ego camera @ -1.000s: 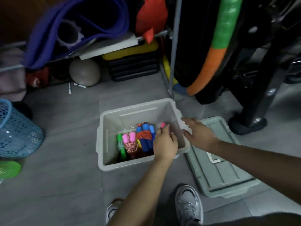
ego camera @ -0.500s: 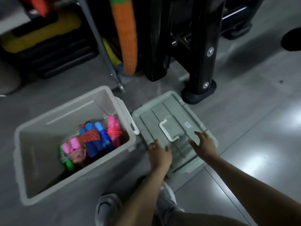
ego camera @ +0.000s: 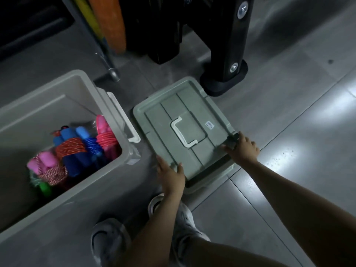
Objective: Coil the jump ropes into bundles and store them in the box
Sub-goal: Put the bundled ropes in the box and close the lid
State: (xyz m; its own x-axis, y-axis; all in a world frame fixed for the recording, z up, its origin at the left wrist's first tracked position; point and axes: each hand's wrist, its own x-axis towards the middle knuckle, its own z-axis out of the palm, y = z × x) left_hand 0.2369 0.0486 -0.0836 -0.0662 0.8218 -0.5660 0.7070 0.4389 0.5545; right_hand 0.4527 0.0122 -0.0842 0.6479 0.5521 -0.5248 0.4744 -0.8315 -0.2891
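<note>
On the grey tiled floor, an open pale grey plastic box sits at left, holding coiled jump rope bundles: pink, red-white, blue and green handles, packed side by side at the box's near right corner. Just right of the box lies the grey-green plastic lid with a white handle, its near edge tilted up off the floor. Left hand grips the lid's near-left corner, thumb on top. Right hand holds the lid's right edge, fingers curled over the rim by a dark latch. Two white sneakers below. Black equipment leg stands behind the lid.
</note>
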